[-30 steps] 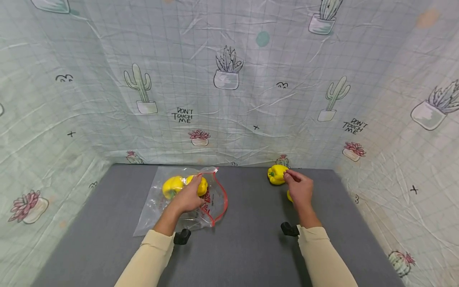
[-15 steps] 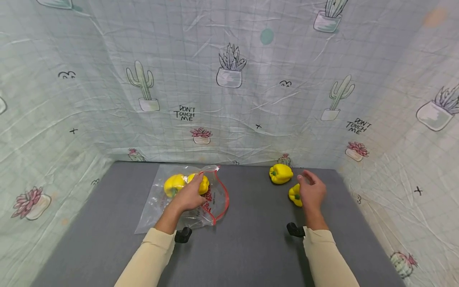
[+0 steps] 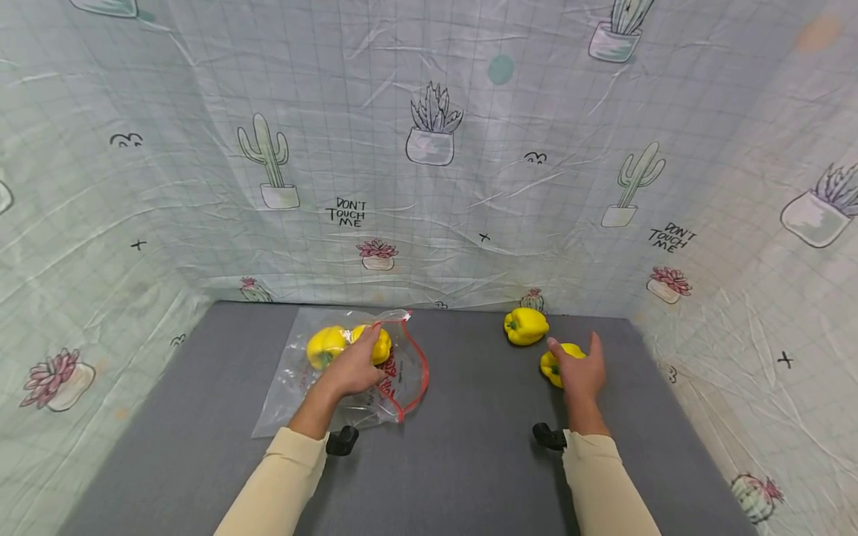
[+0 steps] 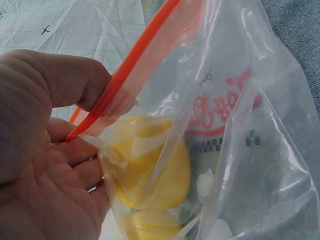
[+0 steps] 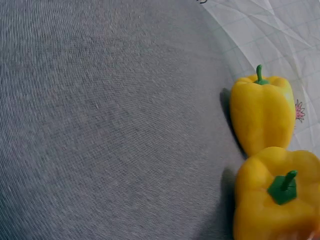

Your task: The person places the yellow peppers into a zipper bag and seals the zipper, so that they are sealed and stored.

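Observation:
My left hand [image 3: 351,370] pinches the red zip edge [image 4: 145,45] of a clear plastic zip bag [image 3: 284,402] between thumb and fingers. Inside the bag lie two yellow bell peppers, a left one [image 3: 325,347] and a right one [image 3: 383,347], the latter partly behind the hand. My right hand [image 3: 585,376] is over a nearer loose yellow bell pepper [image 3: 550,368], thumb and fingers spread apart; whether they touch it cannot be told. Just beyond, a second loose yellow bell pepper [image 3: 527,326] rests on its side. Both loose peppers show green stems in the right wrist view.
Everything lies on a grey cloth-covered table [image 3: 462,461]. A pale sheet [image 3: 469,201] printed with cacti hangs along the back and both sides, close behind the far pepper. The bag's mouth faces right, towards the table's middle.
My right hand has left the far pepper, moved right and back towards me, and spread its fingers over the nearer pepper. The left hand keeps its hold on the bag.

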The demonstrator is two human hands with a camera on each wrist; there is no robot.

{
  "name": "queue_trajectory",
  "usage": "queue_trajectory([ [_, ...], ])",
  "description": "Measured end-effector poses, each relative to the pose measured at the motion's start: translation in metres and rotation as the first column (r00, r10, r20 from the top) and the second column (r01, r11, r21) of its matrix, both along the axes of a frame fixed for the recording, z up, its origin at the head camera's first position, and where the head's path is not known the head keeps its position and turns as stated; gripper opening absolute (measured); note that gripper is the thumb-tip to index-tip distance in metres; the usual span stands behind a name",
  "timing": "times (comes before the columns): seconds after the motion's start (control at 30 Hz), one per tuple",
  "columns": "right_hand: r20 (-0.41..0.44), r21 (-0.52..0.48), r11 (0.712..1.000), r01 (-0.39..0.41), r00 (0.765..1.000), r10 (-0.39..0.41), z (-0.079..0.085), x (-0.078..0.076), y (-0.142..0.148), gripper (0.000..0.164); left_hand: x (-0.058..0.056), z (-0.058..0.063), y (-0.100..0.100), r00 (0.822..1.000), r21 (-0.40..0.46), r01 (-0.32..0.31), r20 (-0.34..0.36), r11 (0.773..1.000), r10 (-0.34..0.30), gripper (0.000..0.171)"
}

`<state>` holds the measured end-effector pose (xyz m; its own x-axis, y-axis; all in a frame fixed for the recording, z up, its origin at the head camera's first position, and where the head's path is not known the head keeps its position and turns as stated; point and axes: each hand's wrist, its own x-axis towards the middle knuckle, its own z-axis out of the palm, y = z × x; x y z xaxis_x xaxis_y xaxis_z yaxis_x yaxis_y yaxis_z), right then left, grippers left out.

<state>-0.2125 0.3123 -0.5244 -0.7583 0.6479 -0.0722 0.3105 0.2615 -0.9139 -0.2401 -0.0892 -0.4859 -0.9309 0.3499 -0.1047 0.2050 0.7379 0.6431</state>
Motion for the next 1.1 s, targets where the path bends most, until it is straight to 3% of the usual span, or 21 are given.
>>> queue_trajectory([
  [0.4,0.06,-0.095,0.994,0.057,0.997,-0.051,-0.016,0.0,-0.005,0.111,0.002,0.0,0.001,1.0,-0.015,-0.002,-0.008,1.0,0.002,0.094],
  [1.1,0.044,-0.033,0.998,0.047,0.998,-0.045,-0.015,-0.003,-0.006,0.104,0.0,0.0,0.001,1.0,-0.02,0.001,-0.006,1.0,-0.001,0.096],
])
